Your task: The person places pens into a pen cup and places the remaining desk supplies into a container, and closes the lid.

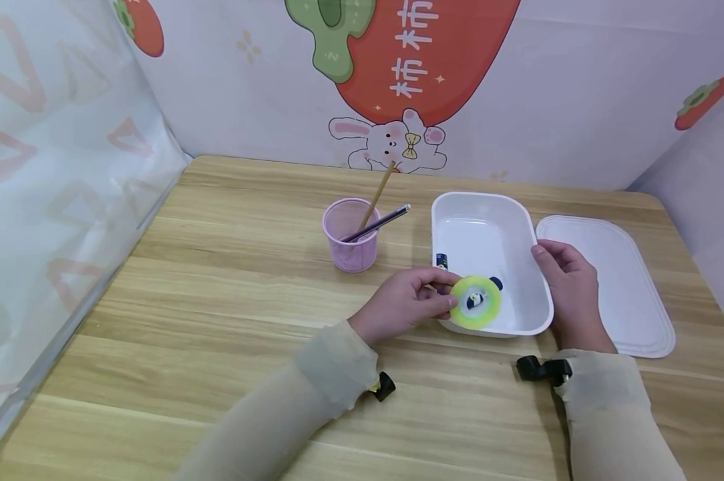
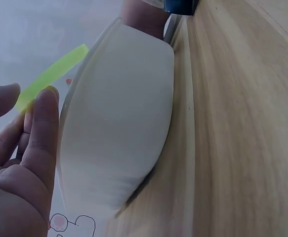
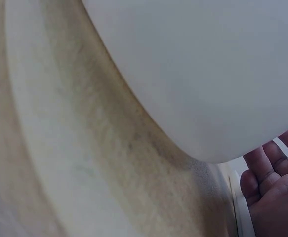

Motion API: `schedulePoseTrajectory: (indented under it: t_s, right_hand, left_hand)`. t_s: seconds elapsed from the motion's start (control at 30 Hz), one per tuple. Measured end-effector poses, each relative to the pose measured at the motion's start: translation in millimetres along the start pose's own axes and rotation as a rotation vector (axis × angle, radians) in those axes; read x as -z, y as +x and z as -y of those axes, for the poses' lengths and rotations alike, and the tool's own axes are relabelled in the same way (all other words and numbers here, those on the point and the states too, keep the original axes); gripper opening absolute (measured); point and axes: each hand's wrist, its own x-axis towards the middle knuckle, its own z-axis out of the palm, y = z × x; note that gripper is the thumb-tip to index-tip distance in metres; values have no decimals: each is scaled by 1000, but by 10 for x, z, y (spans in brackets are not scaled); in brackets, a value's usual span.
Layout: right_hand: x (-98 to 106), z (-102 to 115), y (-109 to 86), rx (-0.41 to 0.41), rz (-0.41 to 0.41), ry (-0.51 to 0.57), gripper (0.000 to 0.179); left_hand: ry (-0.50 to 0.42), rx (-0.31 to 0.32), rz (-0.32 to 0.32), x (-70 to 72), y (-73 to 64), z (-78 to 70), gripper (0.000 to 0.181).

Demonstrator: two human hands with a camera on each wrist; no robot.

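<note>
My left hand [image 1: 407,300] pinches a yellow-green roll of tape [image 1: 460,316] between thumb and fingers. The roll is over the near left corner of a white plastic box [image 1: 512,200]; in the left wrist view the tape [image 2: 55,71] shows edge-on beside the box's outer wall [image 2: 116,113]. Through its hole a dark patch with white and yellow shows. My right hand [image 1: 572,294] holds the box's right rim, thumb on top. Inside the box lie a small dark blue item [image 1: 442,260] by the left wall and a dark blue rounded piece [image 1: 497,283], partly hidden by the tape.
A pink mesh cup [image 1: 352,257] with a brown stick [image 1: 379,194] and a dark pen or pencil [image 1: 386,219] stands left of the box. A white lid [image 1: 623,287] lies to the right, under my right hand. A printed curtain [image 1: 554,100] rises behind the wooden table [image 1: 236,267].
</note>
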Motion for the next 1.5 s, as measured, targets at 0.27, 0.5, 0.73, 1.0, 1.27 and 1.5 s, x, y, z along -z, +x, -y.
schedulePoseTrajectory:
  t_s: [0.27, 0.5, 0.73, 1.0, 1.27, 1.5]
  right_hand:
    - [-2, 9, -6, -4, 1, 24, 56]
    - [-15, 17, -5, 8, -2, 0, 56]
    - [-10, -3, 3, -1, 2, 6, 57]
    - [-6, -1, 12, -8, 11, 3, 57]
    - [2, -7, 12, -9, -11, 34, 55]
    - [-6, -2, 12, 2, -20, 23, 54]
  left_hand:
    - [17, -18, 45, -157, 85, 3, 25]
    - [47, 14, 37, -206, 100, 2, 26]
    - [7, 2, 38, -220, 92, 35, 24]
    - [-8, 5, 4, -240, 89, 43, 26]
    - [-54, -8, -63, -245, 85, 32, 21]
    - [-6, -40, -127, -190, 23, -91, 21]
